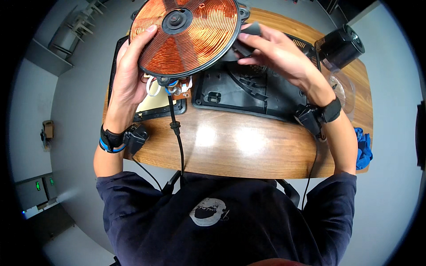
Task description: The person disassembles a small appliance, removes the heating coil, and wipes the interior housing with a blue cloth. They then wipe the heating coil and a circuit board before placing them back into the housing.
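Note:
My left hand (128,71) grips the left rim of a round induction coil (199,51), copper windings on a black frame, tilted above the table. A black hub sits in the coil's middle. At the coil's right edge, my right hand (282,51) pinches a dark grey-black piece (243,48) between thumb and fingers; its kind is partly hidden. Under the coil, part of a circuit board (183,91) with white and blue wires shows. A black plastic housing (230,101) lies open below my right hand. From the board area, a black power cord (176,128) runs toward me.
On the right stand a black cylindrical container (339,46) and a clear round plastic dish (341,91). A blue cloth (363,148) lies at the right edge of the wooden table (248,146). Thin black cables hang from both wrist straps.

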Demonstrator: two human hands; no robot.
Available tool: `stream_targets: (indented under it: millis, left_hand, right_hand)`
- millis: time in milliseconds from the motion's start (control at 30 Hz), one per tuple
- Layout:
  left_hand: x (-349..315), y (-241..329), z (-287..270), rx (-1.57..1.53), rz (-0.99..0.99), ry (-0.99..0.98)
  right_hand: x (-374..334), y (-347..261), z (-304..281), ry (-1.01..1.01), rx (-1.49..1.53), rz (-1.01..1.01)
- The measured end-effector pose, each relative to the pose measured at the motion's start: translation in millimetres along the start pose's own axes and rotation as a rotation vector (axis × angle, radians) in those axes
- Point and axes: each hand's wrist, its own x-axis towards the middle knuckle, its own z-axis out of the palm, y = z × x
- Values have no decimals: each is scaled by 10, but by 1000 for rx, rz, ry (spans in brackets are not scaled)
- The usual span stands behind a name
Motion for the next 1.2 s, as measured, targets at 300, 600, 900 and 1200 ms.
stream_targets:
  millis: [300,600,900,1200]
  left_hand:
    - [-29,-28,18,-1,36,14]
    - [-68,46,-613,28,-70,188]
    - [-96,-4,-1163,195,-100,453]
    - [-26,-103,-1484,346,-162,440]
  right_hand:
    - [237,-37,528,-246,91,167]
    - [295,100,503,-395,-239,105]
    - [-130,29,290,-511,-836,-86]
    - [-421,-16,160,-564,-985,-116]
